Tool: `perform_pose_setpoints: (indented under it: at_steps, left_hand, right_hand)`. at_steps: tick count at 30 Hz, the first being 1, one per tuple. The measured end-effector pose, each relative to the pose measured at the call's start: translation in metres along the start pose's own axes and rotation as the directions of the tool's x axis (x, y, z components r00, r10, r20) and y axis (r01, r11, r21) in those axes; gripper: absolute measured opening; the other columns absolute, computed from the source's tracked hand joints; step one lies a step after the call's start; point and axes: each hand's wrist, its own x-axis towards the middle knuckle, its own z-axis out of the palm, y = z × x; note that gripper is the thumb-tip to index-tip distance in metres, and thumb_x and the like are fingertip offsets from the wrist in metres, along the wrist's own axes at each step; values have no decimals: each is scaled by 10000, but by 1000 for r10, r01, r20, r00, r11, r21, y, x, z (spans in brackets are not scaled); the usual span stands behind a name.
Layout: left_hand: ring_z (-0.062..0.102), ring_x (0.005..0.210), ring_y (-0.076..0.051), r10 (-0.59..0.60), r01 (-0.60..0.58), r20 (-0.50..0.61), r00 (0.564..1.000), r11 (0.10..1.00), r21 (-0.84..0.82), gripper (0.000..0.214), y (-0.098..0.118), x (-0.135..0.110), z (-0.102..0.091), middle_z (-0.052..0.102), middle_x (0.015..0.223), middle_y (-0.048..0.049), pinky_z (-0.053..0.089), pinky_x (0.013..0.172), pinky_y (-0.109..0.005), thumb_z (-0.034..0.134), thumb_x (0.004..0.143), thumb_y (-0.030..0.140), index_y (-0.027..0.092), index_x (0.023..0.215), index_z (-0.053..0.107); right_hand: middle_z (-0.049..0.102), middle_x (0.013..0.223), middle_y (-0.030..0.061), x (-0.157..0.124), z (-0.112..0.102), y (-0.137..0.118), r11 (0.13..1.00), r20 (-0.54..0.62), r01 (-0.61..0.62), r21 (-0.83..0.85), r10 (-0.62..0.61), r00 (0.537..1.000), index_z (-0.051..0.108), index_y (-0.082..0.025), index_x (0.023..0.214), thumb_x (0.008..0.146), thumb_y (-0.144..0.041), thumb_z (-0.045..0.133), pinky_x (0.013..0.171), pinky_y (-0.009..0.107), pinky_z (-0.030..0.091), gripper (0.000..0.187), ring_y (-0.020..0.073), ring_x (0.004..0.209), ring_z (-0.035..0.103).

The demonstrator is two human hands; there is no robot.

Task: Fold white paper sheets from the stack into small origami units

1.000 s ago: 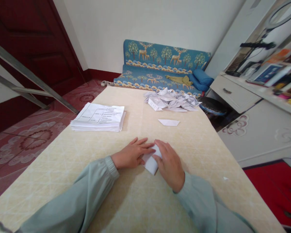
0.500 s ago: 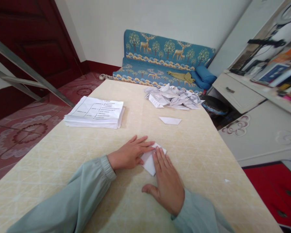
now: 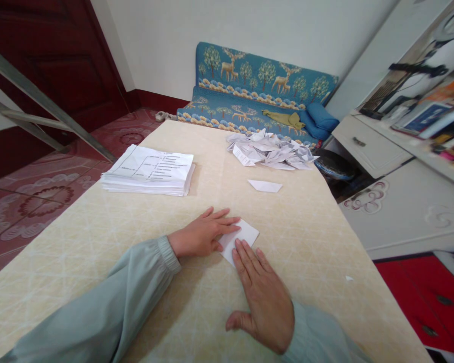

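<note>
A small folded piece of white paper (image 3: pixel 248 232) lies flat on the table under my fingers. My left hand (image 3: pixel 203 234) rests on its left side, fingers spread and stretched out. Across its lower right part lies my right hand (image 3: pixel 263 292), palm down, with the fingers straight and the thumb held apart. Both hands hide parts of the paper. Beyond them, a single folded paper piece (image 3: pixel 265 186) sits alone on the tabletop.
A stack of printed sheets (image 3: pixel 147 169) stands at the back left of the table (image 3: pixel 79 262). At the far right edge is a heap of folded paper pieces (image 3: pixel 270 149). A tiny white scrap (image 3: pixel 348 278) lies to the right. A blue patterned sofa (image 3: pixel 245 101) is behind.
My right hand has slid down toward me along the paper, uncovering more of its upper right part. My left hand has stayed in place on the paper.
</note>
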Motion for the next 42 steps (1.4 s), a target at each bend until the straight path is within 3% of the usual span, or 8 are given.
perform_pose_setpoints:
  at_steps: [9, 15, 22, 27, 31, 34, 39, 42]
  left_hand:
    - [101, 1407, -262, -7, 7, 19, 1000, 1000, -3, 752, 2, 0, -2, 244, 1512, 16, 23, 1089, -566, 614, 738, 154, 368, 1387, 301]
    - [110, 1405, -267, -10, 10, 9, 1000, 1000, -14, 772, 1, 0, -1, 247, 1510, 18, 20, 1086, -575, 609, 735, 149, 364, 1398, 279]
    - [114, 1404, -274, -4, 4, 6, 1000, 1000, -20, 763, 2, 0, -1, 248, 1509, 13, 21, 1085, -577, 611, 730, 147, 367, 1390, 300]
    - [112, 1404, -276, -3, 3, 0, 1000, 1000, -18, 777, 2, 0, -1, 250, 1509, 2, 21, 1082, -584, 600, 730, 143, 363, 1401, 276]
    - [112, 1405, -272, 1, -1, 3, 1000, 1000, -22, 756, 0, 0, 0, 255, 1507, 10, 19, 1082, -585, 613, 731, 165, 371, 1389, 300]
    - [106, 1407, -265, 0, 1, 2, 1000, 1000, -23, 749, 0, 0, 0, 250, 1509, 16, 13, 1083, -581, 605, 734, 159, 370, 1387, 304]
    - [109, 1406, -265, -6, 6, -1, 1000, 999, -39, 756, 0, 0, 0, 248, 1508, 26, 21, 1084, -582, 591, 727, 143, 374, 1387, 304]
    - [122, 1404, -266, -10, 9, -18, 1000, 998, -55, 726, 1, -1, 0, 272, 1500, 26, 27, 1086, -579, 602, 723, 153, 371, 1367, 347]
  right_hand:
    - [107, 1522, 156, -2, 2, -1, 999, 18, 29, -42, -29, 999, 145, -72, 1460, 752, -725, 407, 1128, 484, 160, 998, 300, 1401, 93]
    - [143, 1509, 197, 12, 0, 14, 991, -59, -121, -64, 117, 991, 201, -36, 1440, 759, -701, 438, 1103, 532, 188, 981, 319, 1398, 91]
    - [137, 1517, 168, 5, 2, 9, 999, -19, -11, -43, 10, 1000, 160, -71, 1457, 781, -668, 435, 1114, 503, 187, 943, 303, 1398, 110]
    - [131, 1514, 191, 17, -2, 25, 985, -75, -166, -56, 161, 984, 174, -42, 1447, 757, -708, 432, 1112, 512, 179, 993, 308, 1400, 89]
    - [95, 1522, 176, 5, 2, 4, 996, -40, -85, -30, 84, 996, 144, -38, 1454, 748, -705, 444, 1125, 482, 164, 1017, 306, 1403, 62]
    - [115, 1527, 138, 3, 2, 7, 1000, 13, -22, -18, 22, 1000, 143, -94, 1463, 781, -667, 437, 1124, 470, 167, 938, 278, 1405, 85]
    - [237, 1486, 201, 45, -11, 48, 949, -47, -308, -69, 305, 951, 272, -45, 1416, 823, -569, 471, 1084, 496, 209, 816, 294, 1383, 179]
    - [444, 1353, 214, 72, -22, 53, 919, -91, -390, -57, 384, 919, 491, -69, 1264, 796, -487, 569, 1033, 464, 286, 632, 309, 1273, 374]
